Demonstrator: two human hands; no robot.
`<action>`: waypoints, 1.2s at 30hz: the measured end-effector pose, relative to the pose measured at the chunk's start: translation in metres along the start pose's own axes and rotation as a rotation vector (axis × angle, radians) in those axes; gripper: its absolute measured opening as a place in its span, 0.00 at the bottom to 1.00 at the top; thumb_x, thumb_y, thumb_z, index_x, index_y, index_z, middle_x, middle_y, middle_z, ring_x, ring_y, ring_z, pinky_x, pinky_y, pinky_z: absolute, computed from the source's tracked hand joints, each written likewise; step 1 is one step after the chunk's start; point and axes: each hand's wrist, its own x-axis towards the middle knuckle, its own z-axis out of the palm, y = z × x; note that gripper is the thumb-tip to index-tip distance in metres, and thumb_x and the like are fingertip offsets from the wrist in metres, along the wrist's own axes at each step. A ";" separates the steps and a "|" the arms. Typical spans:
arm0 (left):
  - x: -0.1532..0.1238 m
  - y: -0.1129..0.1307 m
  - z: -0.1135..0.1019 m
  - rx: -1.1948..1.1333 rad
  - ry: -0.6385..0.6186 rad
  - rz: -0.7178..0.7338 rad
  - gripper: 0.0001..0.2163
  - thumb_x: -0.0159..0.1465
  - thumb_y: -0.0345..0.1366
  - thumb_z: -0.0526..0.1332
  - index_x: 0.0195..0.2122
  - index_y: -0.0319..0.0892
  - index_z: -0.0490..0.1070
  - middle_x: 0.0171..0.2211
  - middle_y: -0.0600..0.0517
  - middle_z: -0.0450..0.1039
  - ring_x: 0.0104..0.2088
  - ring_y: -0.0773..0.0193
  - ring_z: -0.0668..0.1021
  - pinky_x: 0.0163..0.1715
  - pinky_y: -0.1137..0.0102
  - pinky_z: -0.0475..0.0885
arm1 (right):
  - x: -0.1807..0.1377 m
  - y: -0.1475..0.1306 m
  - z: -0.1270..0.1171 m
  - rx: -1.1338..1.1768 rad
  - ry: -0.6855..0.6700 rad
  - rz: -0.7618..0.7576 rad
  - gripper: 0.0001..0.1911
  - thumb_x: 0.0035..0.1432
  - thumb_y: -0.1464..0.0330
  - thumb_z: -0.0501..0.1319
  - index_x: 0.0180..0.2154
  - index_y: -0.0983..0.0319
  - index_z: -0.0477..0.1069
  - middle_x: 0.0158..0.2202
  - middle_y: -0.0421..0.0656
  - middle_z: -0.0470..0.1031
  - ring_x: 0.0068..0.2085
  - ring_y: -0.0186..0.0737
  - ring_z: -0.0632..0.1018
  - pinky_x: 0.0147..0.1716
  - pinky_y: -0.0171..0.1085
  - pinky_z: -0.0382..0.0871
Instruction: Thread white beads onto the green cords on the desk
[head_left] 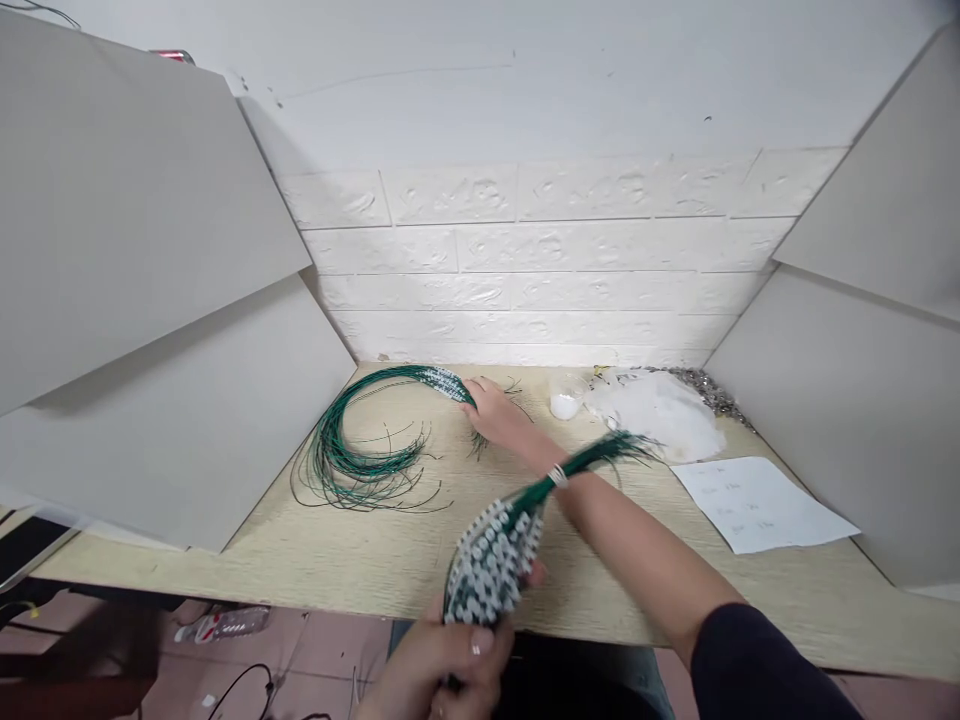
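Observation:
My left hand (450, 665) is closed around a bundle of green wires (534, 494) at the front edge of the table. Many small white bead-like pieces (491, 565) sit along this bundle, and a white tie binds it near its loose far ends. Farther back, my right hand (495, 412) has its fingers closed on a second green wire bundle (334, 430), just beside that bundle's white pieces (444, 383). This second bundle curves leftward on the table in a wide loop with frayed, loose ends. Beneath my right hand, more dark wire ends show, partly hidden.
At the back right stand a small clear cup (566, 397) with white contents and a white plastic sheet (660, 412). Small metallic bits (712, 392) lie along the wall. A written paper (761, 505) rests at right. Grey panels flank the wooden table (360, 560).

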 end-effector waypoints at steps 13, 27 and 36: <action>0.093 0.057 0.001 -0.227 -0.036 -0.076 0.13 0.59 0.28 0.47 0.46 0.35 0.60 0.17 0.60 0.46 0.10 0.80 0.51 0.07 0.84 0.43 | -0.079 0.025 -0.060 1.472 -0.106 0.465 0.17 0.49 0.61 0.57 0.41 0.62 0.68 0.31 0.40 0.68 0.26 0.27 0.67 0.23 0.28 0.60; 0.091 0.045 -0.015 -0.113 -0.201 -0.143 0.18 0.58 0.32 0.52 0.50 0.37 0.59 0.17 0.60 0.51 0.11 0.79 0.52 0.07 0.83 0.45 | -0.080 0.017 -0.049 1.445 0.055 0.552 0.21 0.41 0.53 0.62 0.25 0.63 0.59 0.16 0.31 0.55 0.13 0.22 0.55 0.10 0.26 0.44; 0.091 0.053 0.001 0.254 -0.104 -0.026 0.35 0.53 0.60 0.46 0.46 0.31 0.65 0.39 0.39 0.70 0.35 0.55 0.74 0.36 0.65 0.66 | -0.085 -0.002 -0.059 1.323 0.129 0.392 0.20 0.43 0.53 0.61 0.24 0.64 0.61 0.12 0.31 0.52 0.14 0.24 0.54 0.12 0.28 0.47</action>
